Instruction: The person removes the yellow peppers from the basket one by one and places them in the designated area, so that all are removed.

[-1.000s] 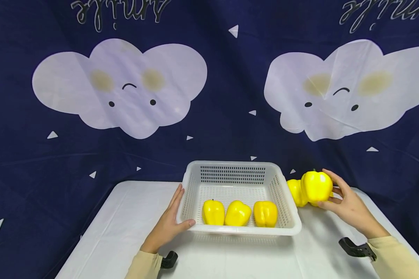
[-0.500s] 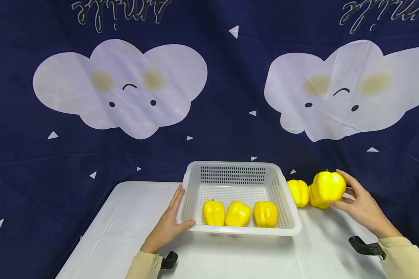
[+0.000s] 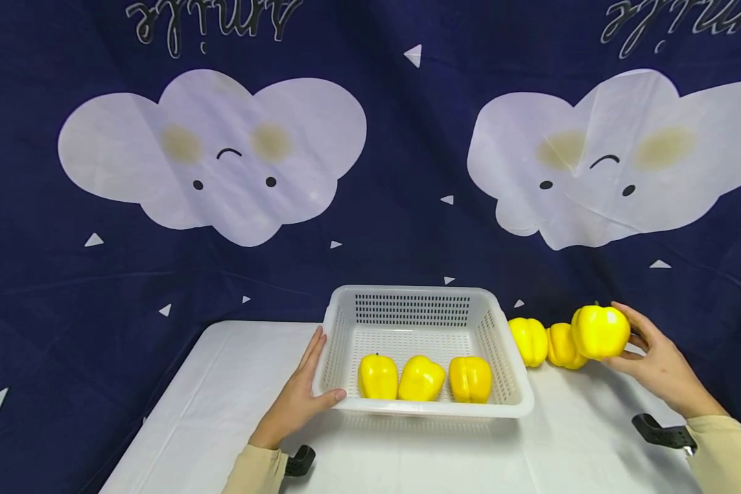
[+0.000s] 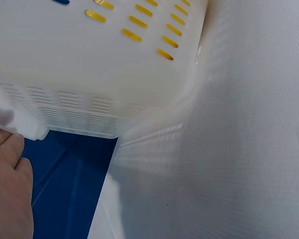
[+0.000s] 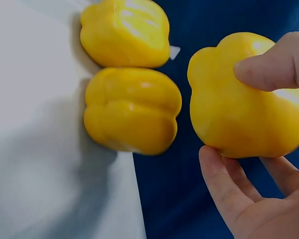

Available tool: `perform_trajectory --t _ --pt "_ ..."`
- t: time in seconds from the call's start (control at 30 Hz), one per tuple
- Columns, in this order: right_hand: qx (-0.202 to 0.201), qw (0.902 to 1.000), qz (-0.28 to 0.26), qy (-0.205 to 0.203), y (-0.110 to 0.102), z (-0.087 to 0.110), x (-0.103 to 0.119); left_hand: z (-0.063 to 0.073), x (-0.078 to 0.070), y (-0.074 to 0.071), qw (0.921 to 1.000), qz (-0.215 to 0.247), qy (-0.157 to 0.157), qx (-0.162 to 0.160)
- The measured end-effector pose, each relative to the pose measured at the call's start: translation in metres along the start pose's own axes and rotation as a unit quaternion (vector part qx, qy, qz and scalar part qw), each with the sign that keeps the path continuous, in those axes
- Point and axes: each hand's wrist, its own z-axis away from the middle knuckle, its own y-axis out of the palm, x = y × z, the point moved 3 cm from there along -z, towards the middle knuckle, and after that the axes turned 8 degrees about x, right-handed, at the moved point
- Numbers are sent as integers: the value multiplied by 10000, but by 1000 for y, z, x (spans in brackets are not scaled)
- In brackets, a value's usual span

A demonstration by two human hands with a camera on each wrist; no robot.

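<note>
A white plastic basket [image 3: 435, 407] with slotted walls stands on the table, with three yellow bell peppers [image 3: 421, 378] in a row along its near side. My left hand [image 3: 299, 391] rests against the basket's left side, fingers straight along the outside and thumb over the near rim. To the right, my right hand [image 3: 661, 363] grips another yellow bell pepper [image 3: 600, 332]. In the right wrist view, the thumb presses one side of this pepper [image 5: 229, 119] and fingers support the opposite side. Two more yellow peppers [image 3: 527, 342] sit side by side between it and the basket.
A white cloth covers the table [image 3: 222, 412]. Right behind its far edge hangs a dark blue curtain [image 3: 407, 171] printed with clouds and small triangles. Black straps [image 3: 662, 432] are on both wrists.
My right hand has moved right with its pepper, away from the basket, so the second table pepper now shows between. My left hand and the basket have stayed in place.
</note>
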Motion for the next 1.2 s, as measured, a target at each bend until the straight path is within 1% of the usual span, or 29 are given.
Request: perform_trajectory --t 0.13,0.3,0.4,0.5,0.6,0.73,0.9,1.1,1.2 --pt "51 9998 119 142 -6 -1 -10 0 -1 0 10000 -11 31 6" --pt "176 9980 334 515 -9 -3 -20 1 -3 -1 10000 31 37 11" --pt "219 9964 343 737 -10 -5 -23 1 -2 0 10000 47 23 14" --pt "229 9958 211 864 -10 -7 -26 0 -2 0 10000 40 -11 11" --pt "232 9954 175 917 -11 -7 -30 0 -2 0 10000 17 -29 11" --pt "244 9947 290 959 -12 -8 -35 0 -3 0 10000 10 -8 -1" --pt "240 9942 282 1011 -12 -8 -43 0 -3 0 10000 -6 48 -30" --pt "161 9951 304 929 -14 -6 -53 1 -2 0 9999 -36 95 -23" --pt "239 9947 264 960 -14 -5 -58 1 -1 0 9999 -69 100 -20"
